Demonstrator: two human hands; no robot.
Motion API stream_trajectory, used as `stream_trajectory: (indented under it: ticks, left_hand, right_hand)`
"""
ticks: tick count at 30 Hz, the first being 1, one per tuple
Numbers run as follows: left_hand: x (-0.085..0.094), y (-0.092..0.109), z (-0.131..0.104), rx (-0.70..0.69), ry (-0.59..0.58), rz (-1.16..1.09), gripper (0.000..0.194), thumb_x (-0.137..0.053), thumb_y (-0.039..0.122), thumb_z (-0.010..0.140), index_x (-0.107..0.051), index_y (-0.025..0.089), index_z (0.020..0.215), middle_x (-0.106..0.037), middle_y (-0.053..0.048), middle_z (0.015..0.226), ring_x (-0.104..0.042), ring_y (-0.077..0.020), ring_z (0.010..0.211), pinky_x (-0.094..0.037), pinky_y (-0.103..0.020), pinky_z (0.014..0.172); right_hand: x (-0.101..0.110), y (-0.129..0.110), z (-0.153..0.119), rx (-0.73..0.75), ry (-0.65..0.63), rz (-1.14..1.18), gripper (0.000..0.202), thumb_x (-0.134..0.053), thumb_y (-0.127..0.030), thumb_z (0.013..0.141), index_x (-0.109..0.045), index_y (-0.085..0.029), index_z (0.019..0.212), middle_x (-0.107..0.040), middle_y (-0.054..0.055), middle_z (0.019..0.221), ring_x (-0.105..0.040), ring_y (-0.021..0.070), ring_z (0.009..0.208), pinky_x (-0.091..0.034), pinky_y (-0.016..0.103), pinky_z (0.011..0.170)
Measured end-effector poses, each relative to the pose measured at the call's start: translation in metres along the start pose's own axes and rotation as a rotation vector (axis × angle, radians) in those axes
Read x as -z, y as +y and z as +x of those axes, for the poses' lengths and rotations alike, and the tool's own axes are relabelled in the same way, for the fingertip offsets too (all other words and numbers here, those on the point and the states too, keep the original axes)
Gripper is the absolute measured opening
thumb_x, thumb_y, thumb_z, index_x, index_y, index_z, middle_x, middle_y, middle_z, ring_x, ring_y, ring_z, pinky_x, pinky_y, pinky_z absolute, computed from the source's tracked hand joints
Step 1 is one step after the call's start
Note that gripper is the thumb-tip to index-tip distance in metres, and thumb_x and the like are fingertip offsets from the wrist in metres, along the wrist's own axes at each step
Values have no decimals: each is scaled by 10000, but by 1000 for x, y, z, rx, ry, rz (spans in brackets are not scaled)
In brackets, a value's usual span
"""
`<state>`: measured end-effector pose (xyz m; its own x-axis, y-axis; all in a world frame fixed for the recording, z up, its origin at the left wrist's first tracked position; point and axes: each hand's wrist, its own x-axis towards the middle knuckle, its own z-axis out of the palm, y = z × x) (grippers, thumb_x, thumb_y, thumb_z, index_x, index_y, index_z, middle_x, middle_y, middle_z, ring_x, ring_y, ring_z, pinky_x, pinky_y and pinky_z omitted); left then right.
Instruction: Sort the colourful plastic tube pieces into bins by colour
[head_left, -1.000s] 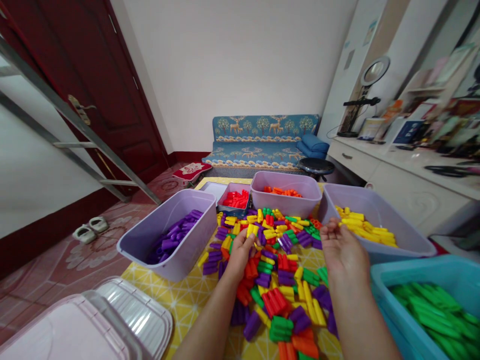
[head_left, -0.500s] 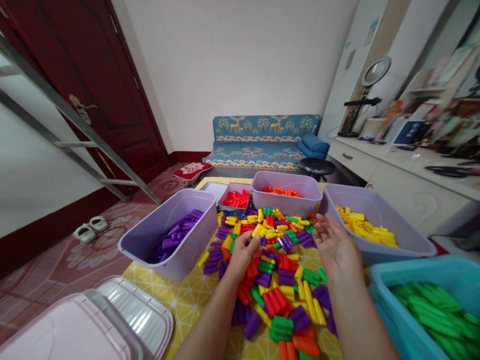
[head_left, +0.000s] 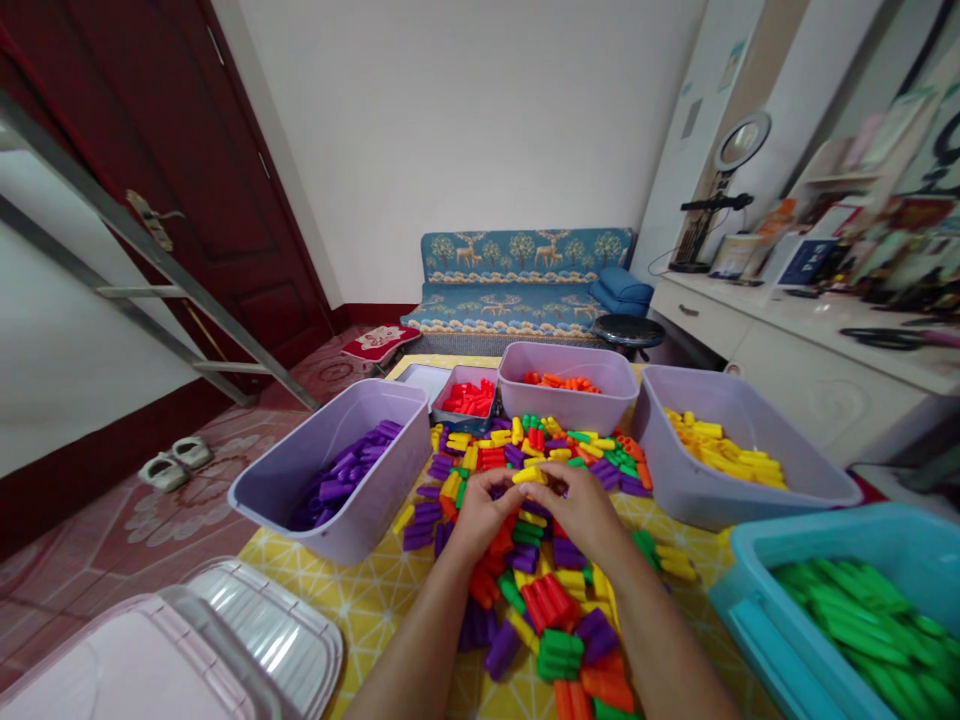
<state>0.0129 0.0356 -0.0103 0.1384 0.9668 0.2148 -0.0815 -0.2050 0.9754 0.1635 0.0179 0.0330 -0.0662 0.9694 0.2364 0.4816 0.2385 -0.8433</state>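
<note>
My left hand (head_left: 484, 503) and my right hand (head_left: 577, 498) meet over the middle of the pile, fingertips together. Between them is a yellow plastic tube piece (head_left: 530, 475), which both hands pinch from either side. Beneath and around them lie mixed plastic tube pieces, among them a red piece (head_left: 550, 602), a green piece (head_left: 559, 655) and a purple piece (head_left: 503, 652). Many look like short tubes joined side by side. My wrists and forearms hide part of the pile.
Around the pile stand a lilac bin (head_left: 259, 510) of purple pieces, a small box (head_left: 444, 415) of red, a lilac bin (head_left: 611, 412) of orange, another lilac bin (head_left: 675, 500) of yellow and a turquoise bin (head_left: 757, 610) of green. Lids (head_left: 300, 640) lie at the front left.
My right hand has swung left from beside the yellow bin, where it was open, to meet my left hand at the yellow piece. The view has shifted slightly.
</note>
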Motion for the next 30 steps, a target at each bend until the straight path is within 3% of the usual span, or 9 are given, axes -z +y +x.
stream_trajectory:
  ticks: [4,9,10,14,17,20,22,25,30]
  left_hand:
    - [0,-1,1,14,37,18,289,-721,410,698,-706,123,719,-562,6,588,-444,-91,552,-342,-202,539]
    - [0,-1,3,62,103,31,370,-693,485,706,-706,120,769,-544,13,556,-427,-82,510,-338,-203,511]
    - [0,-1,3,68,117,27,394,-677,507,715,-706,121,792,-547,12,559,-435,-86,507,-344,-205,509]
    - [1,2,3,14,169,68,423,-545,521,823,-702,143,929,-656,-42,754,-584,-156,694,-446,-244,628]
    - [5,8,2,-135,192,227,332,-486,424,887,-683,175,983,-672,-63,989,-600,-199,964,-461,-300,850]
    - [11,11,1,-247,249,535,231,-511,327,880,-675,191,969,-655,-62,1024,-573,-210,1029,-429,-341,937]
    - [15,10,1,-235,289,770,216,-541,284,852,-666,191,1002,-641,-79,1068,-551,-235,1063,-413,-375,963]
    - [17,6,1,-130,297,1014,386,-575,275,814,-587,175,1186,-579,-125,1219,-498,-278,1161,-382,-417,1006]
    - [13,3,-1,-8,166,1112,596,-631,376,766,-484,191,1313,-501,-155,1336,-463,-318,1222,-359,-448,1026]
  right_hand:
    - [16,-1,0,-86,46,138,190,-656,-370,722,-673,-184,756,-574,-32,497,-523,136,464,-376,243,465]
    - [53,-5,3,-53,684,763,269,-696,-421,707,-611,-186,806,-681,-3,717,-597,106,607,-458,218,569]
    - [60,-6,4,-42,745,900,282,-698,-429,702,-606,-185,809,-700,17,802,-624,110,676,-482,225,615]
    - [70,-6,4,-147,661,1097,309,-692,-426,695,-635,-178,868,-707,49,916,-651,121,761,-508,230,648]
    - [58,-5,2,-238,452,905,388,-689,-411,692,-647,-184,1004,-710,38,852,-643,129,701,-489,229,611]
    - [39,6,3,-243,230,494,401,-628,-451,730,-660,-172,1015,-712,77,912,-657,199,797,-506,312,691]
    - [27,18,5,-162,196,131,377,-604,-412,735,-669,-162,1009,-695,112,1022,-636,257,953,-486,398,841]
    - [14,41,7,-73,214,-320,482,-582,-333,738,-609,-109,1164,-597,178,1236,-519,310,1185,-367,455,1025]
    - [0,61,7,-141,144,-496,653,-548,-349,774,-432,-84,1359,-504,187,1356,-452,312,1271,-344,442,1056]
